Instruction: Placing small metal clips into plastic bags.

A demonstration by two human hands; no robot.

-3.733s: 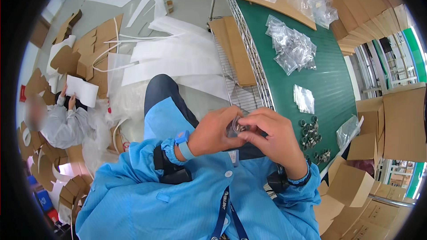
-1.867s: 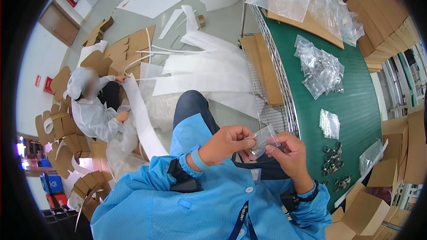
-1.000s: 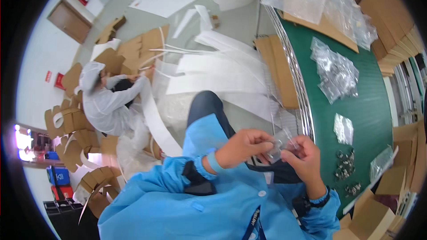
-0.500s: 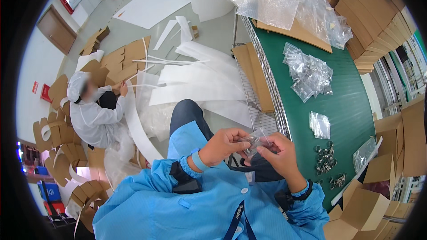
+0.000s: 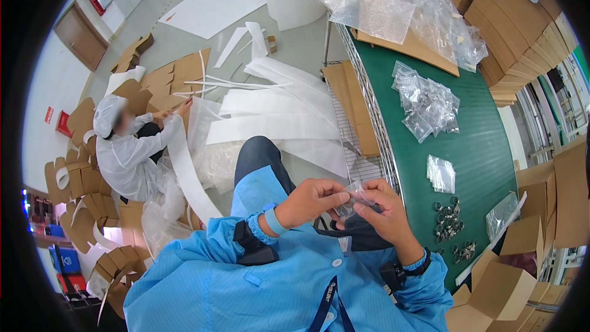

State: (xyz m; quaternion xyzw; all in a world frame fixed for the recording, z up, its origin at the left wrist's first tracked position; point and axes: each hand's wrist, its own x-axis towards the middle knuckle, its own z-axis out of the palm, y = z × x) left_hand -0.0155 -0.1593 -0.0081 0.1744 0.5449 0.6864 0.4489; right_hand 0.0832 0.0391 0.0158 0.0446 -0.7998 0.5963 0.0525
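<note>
Left hand and right hand both pinch one small clear bag over the lap. I'd guess they're working its edge, opening or sealing I can't tell, so the next move probably wants both pinches steady; a bag pile sits on the green table.

Bright, cool light here, fairly even all over! The green table shows faint pale streaks of sheen, and the pile of clear bags on it throws off hard white glints. Away to the far left of the table, light bounces off the floor in bright dots. Just left of it, the small bag blurs into its own shine. The table's long edge bows, black swallows every corner, and the seated person's face is smeared out.
</note>
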